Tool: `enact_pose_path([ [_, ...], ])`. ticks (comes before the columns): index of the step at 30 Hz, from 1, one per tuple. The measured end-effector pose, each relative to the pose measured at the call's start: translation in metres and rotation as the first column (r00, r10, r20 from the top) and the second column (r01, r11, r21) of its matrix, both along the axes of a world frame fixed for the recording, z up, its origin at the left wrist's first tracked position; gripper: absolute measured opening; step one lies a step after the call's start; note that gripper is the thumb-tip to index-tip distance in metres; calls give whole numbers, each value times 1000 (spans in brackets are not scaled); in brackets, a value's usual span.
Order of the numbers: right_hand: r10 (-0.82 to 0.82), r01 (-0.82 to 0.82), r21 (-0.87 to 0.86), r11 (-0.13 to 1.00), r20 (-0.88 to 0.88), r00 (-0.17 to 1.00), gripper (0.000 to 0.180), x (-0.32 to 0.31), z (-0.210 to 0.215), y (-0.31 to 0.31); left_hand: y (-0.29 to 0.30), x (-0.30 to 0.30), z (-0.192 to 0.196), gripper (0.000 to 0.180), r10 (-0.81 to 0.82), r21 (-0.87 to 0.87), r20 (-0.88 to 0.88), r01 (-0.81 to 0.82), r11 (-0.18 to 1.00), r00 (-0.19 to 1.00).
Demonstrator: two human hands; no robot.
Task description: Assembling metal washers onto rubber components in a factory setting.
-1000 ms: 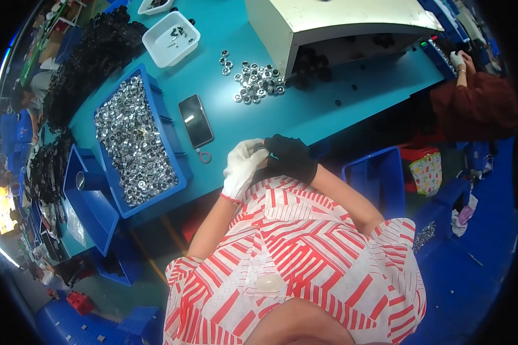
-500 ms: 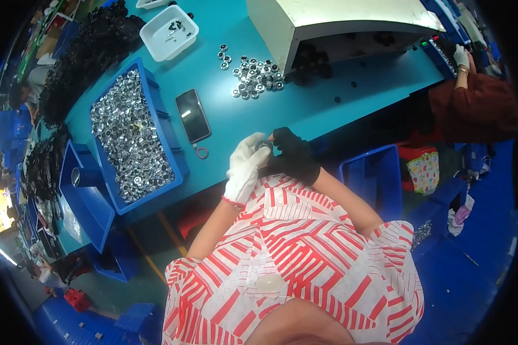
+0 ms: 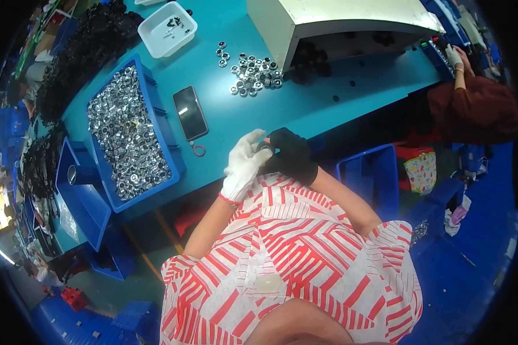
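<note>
In front of my body, at the near edge of the table, my left hand (image 3: 243,165) in a white glove and my right hand (image 3: 293,155) in a black glove meet. Between their fingers is a small round part (image 3: 265,147), dark with a shiny rim; the gloves cover most of it. Both hands are closed on it. A loose group of round chrome parts (image 3: 253,77) with dark centres lies on the table beyond my hands. Off to the left, a blue bin (image 3: 175,150) holds a heap of similar shiny parts.
A phone (image 3: 191,114) lies on the teal table (image 3: 224,123) beside the bin. A white tray (image 3: 148,34) with small dark pieces stands farther back. A cream metal housing (image 3: 282,29) covers the table's far right. Another person's gloved hand (image 3: 453,56) is at the right.
The view has shifted slightly, so the table's contents sit a little farther left. Both hands remain together around the small round part, with only slight finger movement.
</note>
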State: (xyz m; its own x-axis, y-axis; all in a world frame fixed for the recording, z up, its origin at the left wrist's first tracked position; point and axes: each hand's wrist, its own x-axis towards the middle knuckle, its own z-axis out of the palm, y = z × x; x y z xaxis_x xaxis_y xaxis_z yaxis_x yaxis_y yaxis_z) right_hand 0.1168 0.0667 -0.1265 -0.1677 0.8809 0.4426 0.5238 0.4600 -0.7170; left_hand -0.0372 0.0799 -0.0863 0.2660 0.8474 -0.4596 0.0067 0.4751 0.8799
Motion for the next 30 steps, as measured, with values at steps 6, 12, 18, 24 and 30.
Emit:
enact_pose_path([
  [6,56,-59,-164,985,-25,998,42,2,3,-2,12,-8,-7,57,-155,-57,-4,155,986,988],
  [12,235,-224,-274,935,7,972,44,14,3,5,14,-13,-2,57,-134,-40,116,139,989,984],
  [18,119,-129,-138,982,-83,989,43,6,6,3,0,0,-4,56,40,-48,104,-35,998,994],
  [24,104,-103,-162,981,-6,995,42,5,2,0,0,2,5,54,30,-14,31,-29,999,999],
  [30,137,-143,-191,971,-44,990,42,4,13,-2,10,-10,-1,55,-72,-129,125,88,988,990],
])
